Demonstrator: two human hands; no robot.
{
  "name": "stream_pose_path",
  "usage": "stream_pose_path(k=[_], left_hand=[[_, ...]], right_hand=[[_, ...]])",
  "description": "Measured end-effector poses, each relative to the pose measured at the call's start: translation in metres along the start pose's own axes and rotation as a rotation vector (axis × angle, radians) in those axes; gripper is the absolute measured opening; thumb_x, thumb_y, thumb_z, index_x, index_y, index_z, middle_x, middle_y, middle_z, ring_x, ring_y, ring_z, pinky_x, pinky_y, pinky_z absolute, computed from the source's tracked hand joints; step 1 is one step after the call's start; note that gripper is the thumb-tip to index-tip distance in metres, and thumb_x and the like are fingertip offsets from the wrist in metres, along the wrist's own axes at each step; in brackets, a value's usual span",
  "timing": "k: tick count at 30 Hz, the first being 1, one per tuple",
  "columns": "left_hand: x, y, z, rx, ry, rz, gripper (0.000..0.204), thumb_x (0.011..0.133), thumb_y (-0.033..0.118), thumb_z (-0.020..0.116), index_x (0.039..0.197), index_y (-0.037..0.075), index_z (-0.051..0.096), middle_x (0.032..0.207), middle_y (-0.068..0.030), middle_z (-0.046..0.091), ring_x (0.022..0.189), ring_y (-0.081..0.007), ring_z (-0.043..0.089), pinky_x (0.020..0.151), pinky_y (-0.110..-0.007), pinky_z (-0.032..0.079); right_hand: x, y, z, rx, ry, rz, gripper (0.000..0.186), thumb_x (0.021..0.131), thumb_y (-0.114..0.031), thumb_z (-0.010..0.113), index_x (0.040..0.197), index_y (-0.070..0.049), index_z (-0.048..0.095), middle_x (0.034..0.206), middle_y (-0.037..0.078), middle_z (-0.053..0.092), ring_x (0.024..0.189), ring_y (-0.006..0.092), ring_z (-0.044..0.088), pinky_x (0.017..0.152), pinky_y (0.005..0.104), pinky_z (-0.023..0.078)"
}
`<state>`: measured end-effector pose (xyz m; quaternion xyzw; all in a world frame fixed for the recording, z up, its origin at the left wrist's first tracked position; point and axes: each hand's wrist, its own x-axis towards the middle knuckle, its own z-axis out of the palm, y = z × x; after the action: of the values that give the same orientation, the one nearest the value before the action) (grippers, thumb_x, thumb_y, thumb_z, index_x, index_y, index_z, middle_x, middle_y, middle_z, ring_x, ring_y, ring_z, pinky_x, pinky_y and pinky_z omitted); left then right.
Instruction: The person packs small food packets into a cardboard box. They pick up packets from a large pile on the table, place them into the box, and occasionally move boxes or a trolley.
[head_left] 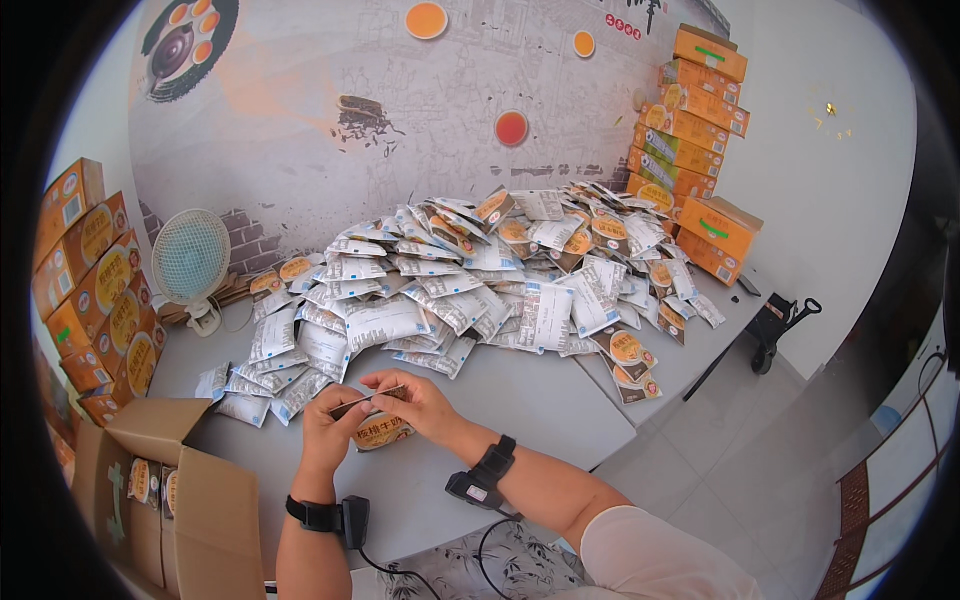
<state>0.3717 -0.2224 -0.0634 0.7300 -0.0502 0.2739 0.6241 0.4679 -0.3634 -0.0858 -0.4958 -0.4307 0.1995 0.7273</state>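
My left hand (335, 418) and my right hand (405, 405) are closed on the top edge of a brown and orange packet (383, 434) at the table's near middle, thumbs close together on it. The packet hangs upright or rests on the tabletop; I cannot tell which. Just beyond my hands lies a large heap of white and brown packets (385, 320). An open cardboard box (215, 510) stands at the lower left, with several similar packets (145, 480) inside.
Stacked orange cartons stand at the left (100, 290) and back right (690, 130). A small fan (192, 255) sits at the back left of the grey table (560, 420). A folded black trolley (775, 325) stands right of the table. Black cables run from wrist-worn devices.
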Motion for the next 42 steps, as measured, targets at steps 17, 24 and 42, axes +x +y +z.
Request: stream_pose_path(k=[17,24,42], left_hand=[[0.002,-0.008,-0.007,-0.063,0.028,-0.095,0.008,0.076,0.004,0.067,0.073,0.001,0.06,0.075,-0.0034,0.059,0.064,-0.0071,0.052,0.056,-0.021,0.04],[0.004,-0.012,-0.011,-0.049,0.046,-0.105,0.011,0.074,0.005,0.069,0.073,0.0,0.06,0.072,-0.0036,0.059,0.063,-0.0073,0.052,0.054,-0.021,0.041],[0.007,-0.028,-0.037,-0.035,-0.026,-0.146,0.02,0.069,-0.001,0.07,0.064,0.004,0.052,0.078,-0.0026,0.058,0.07,-0.0078,0.051,0.061,-0.021,0.041]], right_hand=[[0.002,0.004,-0.003,-0.185,0.107,-0.021,0.024,0.082,-0.017,0.065,0.1,-0.003,0.057,0.098,0.003,0.06,0.086,0.009,0.055,0.077,0.0239,0.044],[0.002,0.0,-0.006,-0.288,0.13,0.031,0.029,0.08,-0.019,0.067,0.101,-0.003,0.057,0.092,0.002,0.059,0.084,0.0087,0.054,0.076,0.0235,0.043],[0.003,0.0,-0.01,-0.36,0.155,0.04,0.025,0.08,-0.018,0.068,0.096,-0.003,0.057,0.09,0.001,0.058,0.082,0.0084,0.052,0.075,0.0231,0.043]])
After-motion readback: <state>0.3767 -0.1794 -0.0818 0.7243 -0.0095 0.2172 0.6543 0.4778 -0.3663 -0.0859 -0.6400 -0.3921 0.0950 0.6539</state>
